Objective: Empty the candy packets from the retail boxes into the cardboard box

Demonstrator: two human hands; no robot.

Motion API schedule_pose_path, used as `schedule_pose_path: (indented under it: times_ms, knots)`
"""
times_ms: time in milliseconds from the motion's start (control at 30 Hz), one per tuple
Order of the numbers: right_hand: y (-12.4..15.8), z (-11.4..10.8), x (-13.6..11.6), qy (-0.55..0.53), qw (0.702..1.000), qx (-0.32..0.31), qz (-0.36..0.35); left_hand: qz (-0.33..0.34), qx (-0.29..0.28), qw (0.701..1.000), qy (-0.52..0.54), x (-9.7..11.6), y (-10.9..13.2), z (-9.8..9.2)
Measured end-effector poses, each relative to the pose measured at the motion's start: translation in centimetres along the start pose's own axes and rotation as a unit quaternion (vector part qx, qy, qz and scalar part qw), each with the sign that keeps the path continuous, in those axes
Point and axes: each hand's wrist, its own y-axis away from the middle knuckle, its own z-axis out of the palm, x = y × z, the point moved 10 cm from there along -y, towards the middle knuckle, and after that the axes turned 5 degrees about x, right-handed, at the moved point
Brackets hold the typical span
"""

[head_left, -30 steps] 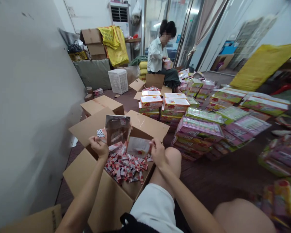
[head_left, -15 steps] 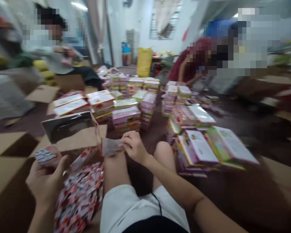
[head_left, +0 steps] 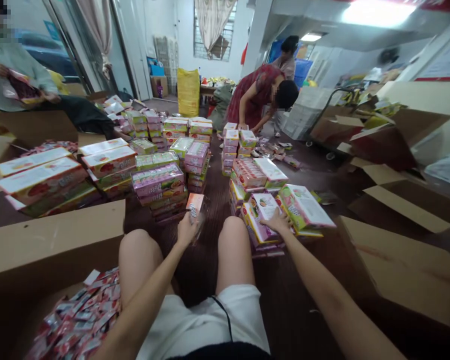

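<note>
Right hand (head_left: 279, 221) has moved, spread wide, onto a purple box (head_left: 263, 204); left hand (head_left: 188, 229) grips an orange pack (head_left: 195, 204), likely light, crushable, best held by edges.

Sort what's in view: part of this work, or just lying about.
Apparently in use:
orange printed box, in the left hand
purple fruit-printed box, under the right hand
red sachets, in a cardboard carton

Seemingly lying about:
yellow sack
white plastic bag
</note>
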Motion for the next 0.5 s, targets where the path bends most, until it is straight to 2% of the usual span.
schedule_pose_path:
  times_ms: [33,100,200,267,367,433,500]
  knots:
    - [0.0,-0.4,0.2,-0.01,1.0,0.012,0.011,-0.014,-0.006,1.0,-0.009,-0.8,0.2,1.0]
    - [-0.1,-1.6,0.8,-0.055,0.997,0.028,0.037,-0.02,-0.002,1.0,-0.005,-1.7,0.7,1.5]
    - [0.1,-3.3,1.4,-0.144,0.988,0.02,0.048,0.001,0.016,0.999,0.032,-1.7,1.2,0.2]
    - [0.4,-4.0,1.1,-0.159,0.987,0.023,0.023,0.01,0.032,0.998,0.057,-1.2,1.0,-1.0]
    - [1.4,-4.0,-0.4,-0.099,0.994,0.047,-0.014,0.044,0.035,0.992,0.117,1.6,0.3,-2.5]
    - [2.5,-3.4,-2.0,-0.04,0.998,0.036,-0.027,0.078,0.022,0.986,0.146,4.7,0.2,-3.9]
    - [4.0,-4.0,-4.9,-0.022,0.996,0.024,-0.079,0.103,-0.005,0.98,0.17,8.3,0.6,-6.2]
